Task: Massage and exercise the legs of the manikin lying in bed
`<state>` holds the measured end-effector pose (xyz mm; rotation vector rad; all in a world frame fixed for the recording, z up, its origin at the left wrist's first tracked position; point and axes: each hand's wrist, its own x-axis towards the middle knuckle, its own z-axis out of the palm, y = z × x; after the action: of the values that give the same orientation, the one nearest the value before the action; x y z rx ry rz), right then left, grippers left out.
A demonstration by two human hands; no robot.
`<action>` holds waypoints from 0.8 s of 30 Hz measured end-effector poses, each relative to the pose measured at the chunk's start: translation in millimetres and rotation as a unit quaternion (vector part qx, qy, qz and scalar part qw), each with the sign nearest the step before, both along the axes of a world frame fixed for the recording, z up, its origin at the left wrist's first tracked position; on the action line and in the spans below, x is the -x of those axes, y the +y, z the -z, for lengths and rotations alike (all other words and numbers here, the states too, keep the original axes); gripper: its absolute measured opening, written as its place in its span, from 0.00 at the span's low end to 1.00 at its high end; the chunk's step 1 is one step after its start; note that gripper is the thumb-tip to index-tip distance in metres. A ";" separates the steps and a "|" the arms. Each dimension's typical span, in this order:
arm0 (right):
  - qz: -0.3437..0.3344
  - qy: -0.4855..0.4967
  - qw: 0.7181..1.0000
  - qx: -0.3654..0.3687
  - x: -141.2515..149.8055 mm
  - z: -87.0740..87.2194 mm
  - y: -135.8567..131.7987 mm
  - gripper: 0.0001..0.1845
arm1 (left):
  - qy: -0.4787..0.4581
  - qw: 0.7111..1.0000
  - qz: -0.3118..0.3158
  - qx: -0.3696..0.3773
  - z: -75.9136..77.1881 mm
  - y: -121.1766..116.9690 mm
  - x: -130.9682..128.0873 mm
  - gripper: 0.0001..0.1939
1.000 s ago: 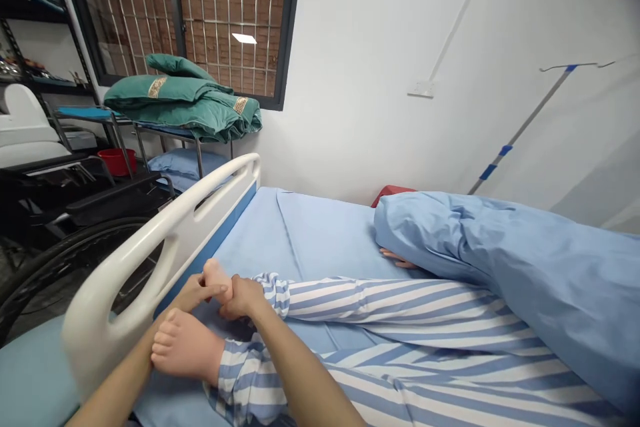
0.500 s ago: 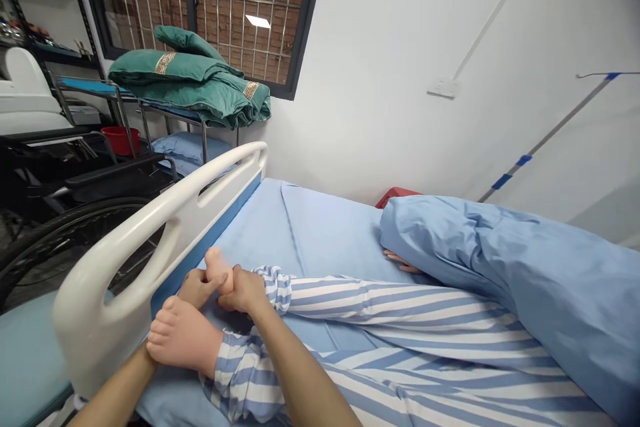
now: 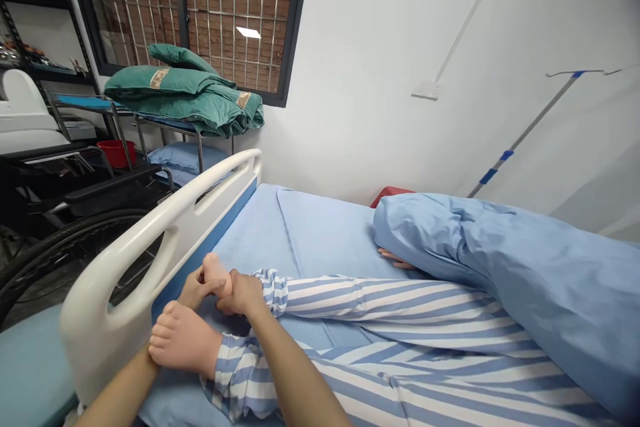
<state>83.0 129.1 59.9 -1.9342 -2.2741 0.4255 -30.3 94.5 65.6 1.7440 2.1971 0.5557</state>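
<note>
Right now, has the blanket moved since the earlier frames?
No, no visible shift either way: the blanket keeps its place against the footboard; only the view shifted.

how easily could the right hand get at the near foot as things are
Probably yes, if it lets go first: the right hand is busy holding the far foot, but the near foot lies close by, its top uncovered.

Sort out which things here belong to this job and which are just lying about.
Seemingly in the job:
- left hand and right hand, both holding the far foot
- near foot
- striped trousers
- bedsheet

Just about:
- wheelchair
- green bedding
- red bucket
- hooked pole
</note>
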 end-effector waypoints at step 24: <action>-0.001 -0.009 1.000 -0.025 1.5 4.8 -2.1 0.32 | -0.081 0.996 0.002 -0.047 18.8 -11.4 14.8 0.13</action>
<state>81.4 127.0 55.1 -1.9207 -2.2756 0.3487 -45.1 83.2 46.8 1.6842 2.0866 0.7810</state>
